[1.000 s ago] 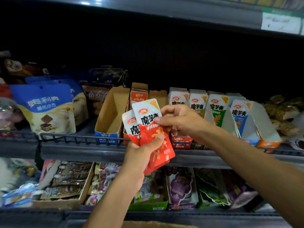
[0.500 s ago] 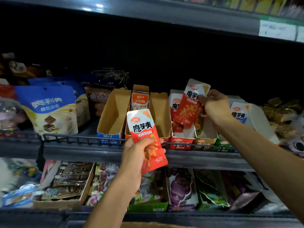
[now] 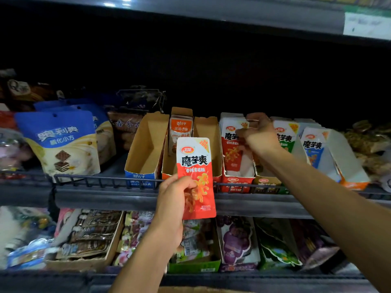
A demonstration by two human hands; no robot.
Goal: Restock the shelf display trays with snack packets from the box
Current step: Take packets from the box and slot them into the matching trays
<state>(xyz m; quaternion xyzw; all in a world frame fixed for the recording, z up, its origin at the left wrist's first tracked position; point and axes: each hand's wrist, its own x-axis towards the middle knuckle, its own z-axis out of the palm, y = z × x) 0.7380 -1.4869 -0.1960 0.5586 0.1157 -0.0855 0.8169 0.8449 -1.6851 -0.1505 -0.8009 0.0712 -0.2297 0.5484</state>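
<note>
Left hand: fingers grasping one red snack packet, upright, centre of frame, before the shelf rail.
Right hand: right of centre, fingers curled at the top of a red packet standing in the red display tray; grasp cannot be told.
Empty cardboard tray: left of centre.

I see open room in the cardboard tray and the orange tray, though the wire rail fences the front and my right hand blocks the red tray.
</note>
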